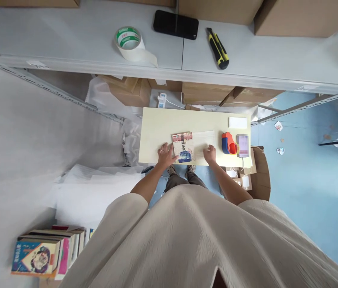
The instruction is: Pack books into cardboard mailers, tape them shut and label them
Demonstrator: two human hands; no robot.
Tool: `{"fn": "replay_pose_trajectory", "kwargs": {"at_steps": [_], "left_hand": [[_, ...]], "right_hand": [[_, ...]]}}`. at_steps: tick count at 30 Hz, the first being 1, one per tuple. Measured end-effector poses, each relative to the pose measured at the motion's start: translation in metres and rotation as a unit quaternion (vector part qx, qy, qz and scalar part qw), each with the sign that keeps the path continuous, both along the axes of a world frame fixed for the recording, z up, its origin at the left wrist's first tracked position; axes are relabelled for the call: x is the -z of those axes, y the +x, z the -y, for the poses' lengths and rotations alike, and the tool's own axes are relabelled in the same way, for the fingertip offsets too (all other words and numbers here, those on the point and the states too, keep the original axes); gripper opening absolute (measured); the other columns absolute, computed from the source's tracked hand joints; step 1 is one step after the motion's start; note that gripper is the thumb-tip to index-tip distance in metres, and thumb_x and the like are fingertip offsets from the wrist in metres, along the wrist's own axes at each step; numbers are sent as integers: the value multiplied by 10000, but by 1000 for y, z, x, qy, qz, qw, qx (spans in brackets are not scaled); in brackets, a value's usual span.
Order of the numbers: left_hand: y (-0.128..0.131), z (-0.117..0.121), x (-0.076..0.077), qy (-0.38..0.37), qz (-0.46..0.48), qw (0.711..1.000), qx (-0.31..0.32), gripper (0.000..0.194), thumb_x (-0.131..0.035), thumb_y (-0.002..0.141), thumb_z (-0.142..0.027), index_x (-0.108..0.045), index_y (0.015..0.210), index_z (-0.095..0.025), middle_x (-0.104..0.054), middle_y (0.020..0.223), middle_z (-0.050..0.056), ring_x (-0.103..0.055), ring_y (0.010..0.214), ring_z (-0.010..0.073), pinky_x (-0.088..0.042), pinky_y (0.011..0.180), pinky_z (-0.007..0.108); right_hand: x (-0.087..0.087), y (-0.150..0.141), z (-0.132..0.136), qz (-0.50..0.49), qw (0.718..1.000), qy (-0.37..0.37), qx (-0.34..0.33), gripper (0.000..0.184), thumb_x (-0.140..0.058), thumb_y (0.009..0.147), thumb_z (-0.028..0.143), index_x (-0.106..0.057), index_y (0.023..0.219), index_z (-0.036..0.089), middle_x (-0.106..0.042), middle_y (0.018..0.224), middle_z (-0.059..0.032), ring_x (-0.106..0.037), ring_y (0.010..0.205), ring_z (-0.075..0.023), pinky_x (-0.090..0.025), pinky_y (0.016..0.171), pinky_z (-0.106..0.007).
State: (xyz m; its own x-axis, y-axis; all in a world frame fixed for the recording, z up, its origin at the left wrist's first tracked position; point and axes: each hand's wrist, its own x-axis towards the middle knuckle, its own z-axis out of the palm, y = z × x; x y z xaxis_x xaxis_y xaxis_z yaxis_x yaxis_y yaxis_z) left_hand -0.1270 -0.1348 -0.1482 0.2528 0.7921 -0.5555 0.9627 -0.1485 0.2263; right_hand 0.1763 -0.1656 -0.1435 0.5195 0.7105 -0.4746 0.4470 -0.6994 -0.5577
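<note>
A book [182,147] with a red-patterned top, dark lettering and a blue drawing lies flat on the small cream table. From under or beside its right side extends a clear plastic sleeve [202,140]; whether the book sits inside it I cannot tell. My left hand [166,156] rests with fingers spread at the book's left edge, the thumb touching its lower corner. At the sleeve's right end, my right hand [209,154] has its fingers curled together on the plastic.
Right of my hands stand a red and blue tape dispenser [229,143], a phone [242,145] with a lit screen and a white box [237,122]. The shelf [91,48] ahead carries a tape roll [130,42], a black phone [175,25] and a cutter [217,48]. Books [37,256] are stacked lower left.
</note>
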Motion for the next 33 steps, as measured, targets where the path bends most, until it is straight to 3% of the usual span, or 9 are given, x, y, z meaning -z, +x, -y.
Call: {"fn": "replay_pose_trajectory", "kwargs": {"at_steps": [3, 10, 15, 21, 27, 30, 33], "left_hand": [[1, -2, -4, -10, -16, 1000, 9, 973, -533, 1076, -726, -263, 1870, -233, -155, 1936, 233, -157, 1772, 488, -245, 1366, 718], [10, -6, -10, -26, -40, 999, 8, 950, -482, 1092, -750, -245, 1878, -272, -144, 1938, 237, -163, 1761, 518, -227, 1331, 819], [14, -2, -11, -18, -45, 999, 2, 944, -483, 1095, -741, -250, 1875, -265, -114, 1942, 239, -152, 1767, 520, -212, 1327, 846], [16, 0, -7, 0, -42, 999, 1, 956, -474, 1089, -760, -253, 1877, -265, -169, 1930, 246, -170, 1758, 529, -171, 1325, 865], [18, 2, -8, 10, -16, 999, -35, 915, -508, 1093, -729, -324, 1855, -256, -223, 1924, 219, -197, 1761, 484, -155, 1371, 793], [16, 6, -13, 64, 18, 995, -75, 731, -471, 1141, -471, -385, 1822, -221, -320, 1889, 216, -285, 1740, 440, -227, 1384, 713], [17, 9, -17, 97, 85, 988, -83, 667, -429, 1096, -207, -465, 1761, -191, -431, 1831, 209, -415, 1680, 386, -381, 1333, 591]], "right_hand": [[-5, 21, 5, 50, 999, -13, 16, 576, -645, 875, 273, -682, 1441, 177, -724, 1268, -175, -715, 1148, -325, -617, 1023, -427], [-10, 33, 3, 64, 998, -6, 16, 350, -683, 779, 230, -679, 1126, 273, -706, 1090, -100, -705, 1049, -300, -593, 992, -440], [-24, 27, 3, 27, 998, -18, 44, 518, -611, 814, 234, -595, 1332, 228, -733, 984, -77, -710, 917, -303, -569, 898, -422], [-41, -18, 7, -69, 990, 76, -96, 703, -554, 889, 292, -502, 1583, 197, -766, 1007, -54, -729, 970, -285, -573, 905, -398], [-15, -70, -2, -120, 962, 49, -239, 644, -623, 907, 216, -590, 1549, 243, -744, 982, -36, -723, 947, -264, -595, 943, -391], [6, -83, -7, -134, 954, 24, -267, 677, -650, 908, 176, -581, 1577, 247, -742, 973, -54, -725, 959, -282, -618, 957, -419], [20, -90, -8, -136, 950, 30, -278, 678, -712, 885, 189, -620, 1554, 251, -759, 1087, -94, -735, 1024, -294, -634, 1001, -449]]}}
